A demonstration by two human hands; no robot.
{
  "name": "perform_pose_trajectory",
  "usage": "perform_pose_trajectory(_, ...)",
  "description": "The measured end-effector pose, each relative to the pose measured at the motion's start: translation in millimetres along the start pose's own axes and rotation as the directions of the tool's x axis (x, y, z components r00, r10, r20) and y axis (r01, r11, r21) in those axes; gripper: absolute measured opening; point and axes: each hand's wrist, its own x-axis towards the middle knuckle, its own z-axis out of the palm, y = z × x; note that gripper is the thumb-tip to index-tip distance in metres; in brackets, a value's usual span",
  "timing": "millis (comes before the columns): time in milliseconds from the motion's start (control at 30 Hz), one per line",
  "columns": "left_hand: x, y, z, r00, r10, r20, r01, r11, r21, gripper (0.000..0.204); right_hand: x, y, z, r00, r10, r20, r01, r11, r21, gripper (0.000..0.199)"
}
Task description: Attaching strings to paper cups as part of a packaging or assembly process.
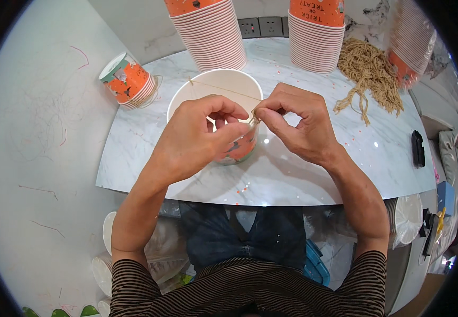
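In front of me a large paper bucket (186,87) stands on the table, tilted a little. It is white inside, with an orange and green printed outside. A thin tan string (223,89) stretches over its mouth from a knot on the far left rim to the near right rim. My left hand (200,129) closes around the near rim, fingers curled over the opening and thumb by the outer wall; its hold is partly hidden. At the right rim my right hand (297,121) pinches the string's end between thumb and index finger.
Two tall stacks of paper buckets (210,37) (316,42) stand at the back. A tan string bundle (369,68) and a wrapped stack (411,39) lie right of them. Finished-looking buckets (128,82) lean on the left wall. A black tool (418,149) sits near the right edge.
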Motion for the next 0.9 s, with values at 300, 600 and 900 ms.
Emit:
perform_pose_trajectory(300, 6, -1, 9, 0.998, 0.065, -0.004, -0.065, 0.998, 0.009, 0.017, 1, -1, -4, 1.0, 0.005, 0.009, -0.005, 1.0, -0.005, 0.005)
perform_pose_trajectory(600, 4, -4, 0, 0.994, 0.099, -0.045, -0.098, 0.995, 0.028, 0.015, 6, 1, -15, 0.991, -0.105, 0.08, 0.112, 0.989, -0.092, 0.006)
perform_pose_trajectory(900, 0, -11, -4, 0.99, 0.142, -0.016, -0.139, 0.983, 0.122, 0.01, 7, 3, -19, 0.991, -0.104, 0.082, 0.112, 0.989, -0.099, 0.004)
